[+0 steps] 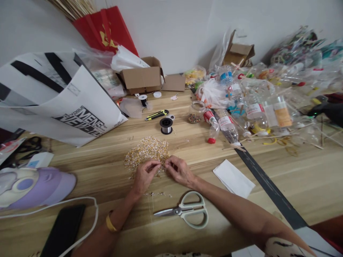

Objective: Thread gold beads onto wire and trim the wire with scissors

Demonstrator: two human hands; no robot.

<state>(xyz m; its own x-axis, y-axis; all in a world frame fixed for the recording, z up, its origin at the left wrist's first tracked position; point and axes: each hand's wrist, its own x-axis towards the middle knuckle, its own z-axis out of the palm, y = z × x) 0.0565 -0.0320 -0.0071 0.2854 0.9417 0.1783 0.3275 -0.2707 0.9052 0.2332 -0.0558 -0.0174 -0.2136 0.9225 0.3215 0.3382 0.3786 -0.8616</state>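
A heap of small gold and silver beads or links (147, 150) lies spread on the wooden table. At its near right edge, my left hand (146, 174) is closed in a pinch, thumb against fingertips. My right hand (180, 170) faces it closely, its fingers pinched too. Whatever is between the fingertips is too small to make out. Just below the hands, a short beaded strand (158, 194) with a thin clear thread rests on the table. Scissors (184, 210) with pale green handles lie nearer to me. Beyond the heap stands a spool of fine thread or wire (166, 126).
A yellow-black utility knife (157, 115) and a glass jar of beads (195, 112) sit farther back. Plastic bottles (254, 110) crowd the right. White paper (233, 177) lies beside my right forearm. On the left are a paper bag (77, 114), a purple device (45, 187) and a phone (64, 230).
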